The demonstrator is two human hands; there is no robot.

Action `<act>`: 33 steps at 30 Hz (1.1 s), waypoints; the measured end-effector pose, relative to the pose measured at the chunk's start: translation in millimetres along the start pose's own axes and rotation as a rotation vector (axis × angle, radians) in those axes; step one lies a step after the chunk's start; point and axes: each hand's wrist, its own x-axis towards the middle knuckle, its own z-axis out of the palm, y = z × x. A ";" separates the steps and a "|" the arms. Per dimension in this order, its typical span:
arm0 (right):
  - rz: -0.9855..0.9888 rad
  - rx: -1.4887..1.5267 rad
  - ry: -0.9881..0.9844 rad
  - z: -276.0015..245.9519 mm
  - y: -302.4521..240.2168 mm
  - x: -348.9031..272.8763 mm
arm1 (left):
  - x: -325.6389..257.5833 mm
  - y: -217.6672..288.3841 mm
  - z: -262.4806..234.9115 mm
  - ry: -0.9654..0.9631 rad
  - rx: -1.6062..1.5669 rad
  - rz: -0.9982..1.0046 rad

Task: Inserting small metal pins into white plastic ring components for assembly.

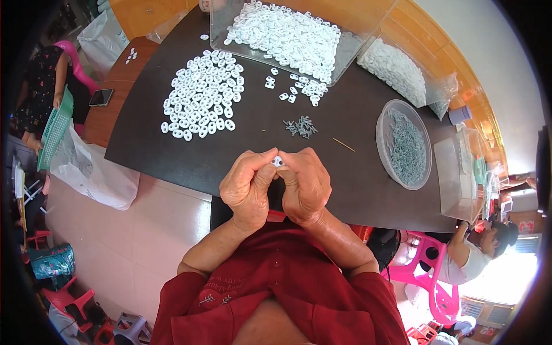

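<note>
My left hand [248,185] and my right hand [306,185] meet fingertip to fingertip over the near edge of a dark table [356,190]. Together they pinch one small white plastic piece [278,161], mostly hidden by my fingers. Just beyond my hands lies a small heap of grey metal pins [301,126]. A wide spread of white pieces [202,95] covers the table to the left. A few loose white pieces [299,91] lie farther back.
A clear tray [287,34] of white pieces stands at the far edge, a clear bag of white parts [397,69] to its right. A round clear bowl of grey pins [405,146] sits right. A thin stick [343,144] lies near it. Other people sit left and lower right.
</note>
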 end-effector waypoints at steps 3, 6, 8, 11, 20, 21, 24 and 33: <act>-0.017 0.014 -0.010 -1.6 2.6 3.0 | 1.2 3.5 2.1 0.013 -0.033 -0.027; 0.009 0.008 -0.024 -5.2 0.5 7.5 | 5.9 7.0 2.4 -0.006 0.064 0.000; 0.028 -0.014 -0.015 -11.0 -0.6 11.2 | 8.5 11.0 1.1 -0.074 0.086 -0.049; 0.197 0.066 -0.092 -19.7 -0.4 13.1 | 5.8 14.5 1.1 -0.131 -0.097 -0.253; 0.158 -0.397 0.065 -96.2 73.5 91.9 | 19.4 -3.0 -20.9 -0.269 -0.051 -0.528; 0.194 -0.488 0.081 -114.4 91.2 113.5 | 24.9 -2.8 -24.9 -0.295 -0.019 -0.547; 0.120 -0.729 0.119 -174.4 178.0 172.1 | 42.7 -4.6 -24.7 -0.280 0.045 -0.567; 0.108 -0.765 0.023 -149.4 179.7 157.9 | 126.3 -64.0 -6.1 -0.426 0.854 0.277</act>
